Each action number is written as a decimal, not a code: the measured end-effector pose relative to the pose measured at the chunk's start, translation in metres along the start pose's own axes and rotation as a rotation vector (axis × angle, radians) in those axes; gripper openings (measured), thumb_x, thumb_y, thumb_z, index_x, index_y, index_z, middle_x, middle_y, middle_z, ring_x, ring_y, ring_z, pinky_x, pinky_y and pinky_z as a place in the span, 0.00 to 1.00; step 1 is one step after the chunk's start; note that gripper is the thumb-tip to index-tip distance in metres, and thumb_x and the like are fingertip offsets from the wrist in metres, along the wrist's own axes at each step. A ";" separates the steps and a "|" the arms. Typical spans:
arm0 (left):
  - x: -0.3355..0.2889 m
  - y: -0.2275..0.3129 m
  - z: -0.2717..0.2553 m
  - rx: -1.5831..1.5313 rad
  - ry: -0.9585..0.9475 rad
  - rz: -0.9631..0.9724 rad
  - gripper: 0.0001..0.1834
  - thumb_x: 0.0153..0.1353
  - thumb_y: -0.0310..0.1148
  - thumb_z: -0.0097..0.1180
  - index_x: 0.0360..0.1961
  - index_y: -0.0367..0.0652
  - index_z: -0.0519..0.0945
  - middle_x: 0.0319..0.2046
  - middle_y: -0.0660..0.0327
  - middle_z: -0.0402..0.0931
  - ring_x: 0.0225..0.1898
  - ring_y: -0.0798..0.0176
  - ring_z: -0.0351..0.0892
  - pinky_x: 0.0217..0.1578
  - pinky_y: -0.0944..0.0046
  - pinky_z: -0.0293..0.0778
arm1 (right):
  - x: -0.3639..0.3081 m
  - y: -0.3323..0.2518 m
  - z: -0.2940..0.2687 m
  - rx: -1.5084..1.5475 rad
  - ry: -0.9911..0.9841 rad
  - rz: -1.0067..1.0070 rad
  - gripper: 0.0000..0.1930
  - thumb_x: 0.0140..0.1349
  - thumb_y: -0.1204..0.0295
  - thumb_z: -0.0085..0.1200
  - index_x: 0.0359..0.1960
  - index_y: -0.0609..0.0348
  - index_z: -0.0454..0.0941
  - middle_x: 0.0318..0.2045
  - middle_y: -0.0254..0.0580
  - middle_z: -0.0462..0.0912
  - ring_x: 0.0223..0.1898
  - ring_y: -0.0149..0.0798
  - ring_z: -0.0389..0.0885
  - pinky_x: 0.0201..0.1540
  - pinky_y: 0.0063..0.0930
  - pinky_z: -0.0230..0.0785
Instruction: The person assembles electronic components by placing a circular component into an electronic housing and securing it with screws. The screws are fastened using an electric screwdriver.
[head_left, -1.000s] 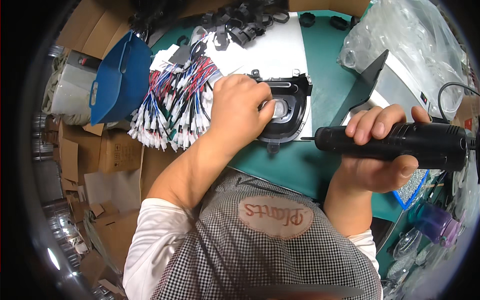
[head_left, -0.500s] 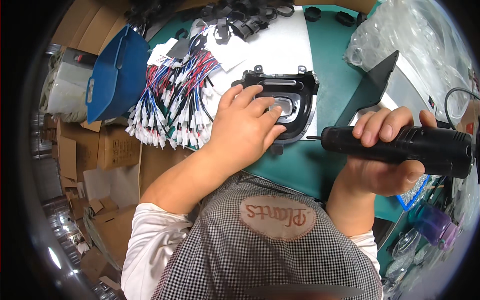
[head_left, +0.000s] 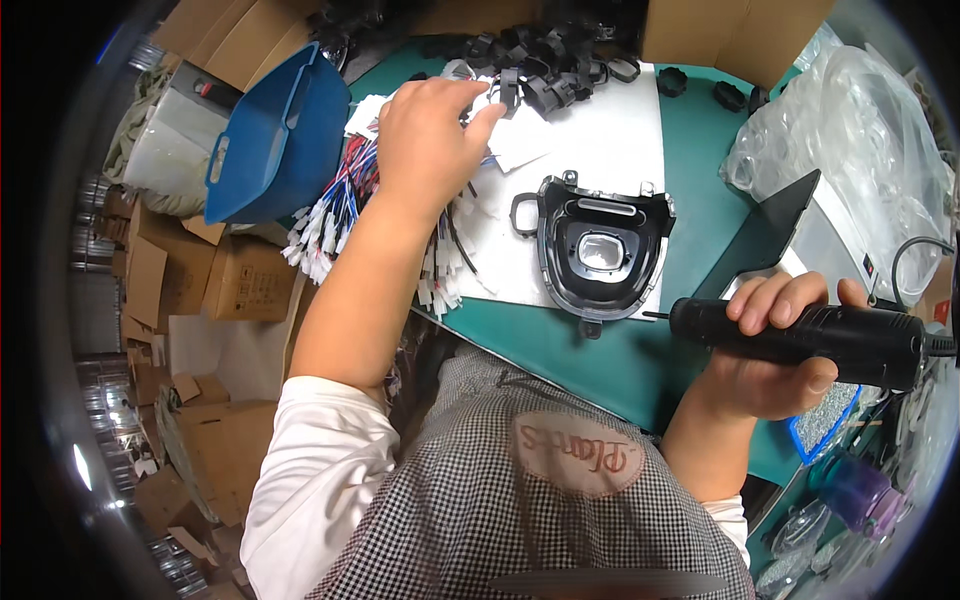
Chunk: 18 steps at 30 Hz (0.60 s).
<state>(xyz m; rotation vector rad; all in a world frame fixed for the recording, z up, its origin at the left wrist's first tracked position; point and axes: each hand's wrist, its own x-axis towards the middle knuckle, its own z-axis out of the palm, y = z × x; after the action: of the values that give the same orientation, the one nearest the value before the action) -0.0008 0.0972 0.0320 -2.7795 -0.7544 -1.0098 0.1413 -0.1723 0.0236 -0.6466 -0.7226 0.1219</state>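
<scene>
My right hand [head_left: 775, 345] is wrapped round a black electric screwdriver [head_left: 840, 345]; its thin bit points left toward the black plastic housing. That housing [head_left: 605, 265], rounded with a clear window in its middle, lies on the white sheet, and a small black loop sticks out at its left. My left hand [head_left: 430, 135] reaches over the bundle of wires, thumb and forefinger apart. Just beyond its fingertips is the heap of black ring-like plastic parts [head_left: 545, 75]. Beneath the hand and forearm, the red, blue, white and black wires [head_left: 330, 225] with white connectors are partly hidden.
A blue plastic bin [head_left: 265, 150] stands at the left, above cardboard boxes [head_left: 245, 285]. Clear plastic bags [head_left: 850, 140] and a dark-sided panel [head_left: 760, 235] are at the right. A blue-rimmed tray of small metal pieces [head_left: 825, 425] sits near the right forearm.
My left hand has left the housing and moved up and left toward the black parts. The right hand still holds the screwdriver. The whole view has shifted a little.
</scene>
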 end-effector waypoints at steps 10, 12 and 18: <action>0.029 -0.014 0.036 0.167 -0.072 0.197 0.13 0.53 0.26 0.52 0.40 0.48 0.81 0.57 0.53 0.69 0.58 0.50 0.68 0.56 0.55 0.66 | 0.000 0.001 0.001 -0.044 0.039 0.040 0.38 0.56 0.48 0.59 0.60 0.57 0.57 0.26 0.41 0.71 0.19 0.34 0.72 0.22 0.29 0.72; 0.032 -0.029 0.036 0.360 -0.296 0.292 0.13 0.52 0.24 0.51 0.38 0.49 0.81 0.58 0.53 0.69 0.60 0.48 0.66 0.57 0.54 0.66 | 0.000 0.001 0.001 -0.041 0.035 0.040 0.38 0.56 0.48 0.59 0.60 0.57 0.57 0.26 0.41 0.70 0.19 0.34 0.72 0.22 0.29 0.72; 0.025 -0.043 0.016 0.094 -0.239 0.190 0.10 0.52 0.36 0.59 0.35 0.46 0.82 0.46 0.54 0.77 0.50 0.50 0.75 0.49 0.56 0.71 | 0.000 0.000 0.002 -0.022 0.027 0.046 0.39 0.55 0.49 0.60 0.61 0.57 0.57 0.26 0.41 0.71 0.19 0.34 0.72 0.23 0.29 0.72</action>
<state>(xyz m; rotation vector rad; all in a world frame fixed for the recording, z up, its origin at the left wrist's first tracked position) 0.0040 0.1488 0.0317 -2.8531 -0.5321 -0.6016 0.1403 -0.1712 0.0243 -0.6853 -0.6845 0.1474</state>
